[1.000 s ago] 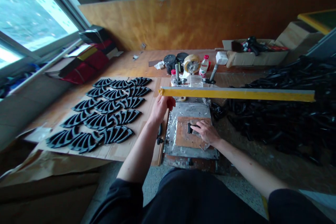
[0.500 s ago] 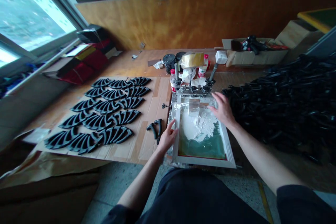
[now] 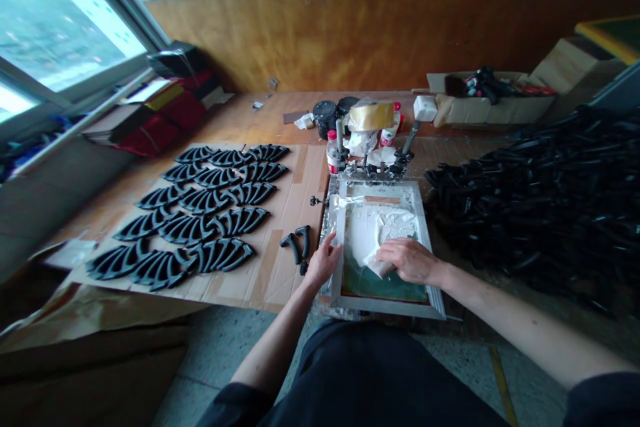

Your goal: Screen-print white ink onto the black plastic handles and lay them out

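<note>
A screen printing frame (image 3: 437, 293) lies in front of me, its green mesh partly covered with thick white ink (image 3: 397, 221). My right hand (image 3: 411, 261) is closed around a flat, ink-smeared scraper (image 3: 379, 265), which is tilted against the mesh below the white ink. At the frame's left rim is my left hand (image 3: 323, 260), its fingers curled against the edge. Two curved black plastic handles (image 3: 296, 245) lie on the cardboard just left of that hand. The fingertips on the scraper are partly hidden.
Rows of black curved parts (image 3: 215, 230) cover the cardboard sheet (image 3: 260, 267) to the left. A large heap of black parts (image 3: 530, 207) fills the right side. Behind the frame stand clamps (image 3: 403, 163), a red-capped bottle (image 3: 332, 152), dark tubs (image 3: 325, 119) and an open carton (image 3: 493, 110).
My right hand has moved from the frame's upper right edge down onto the mesh and taken hold of the scraper, now nearer to me. My left hand stays at the left rim.
</note>
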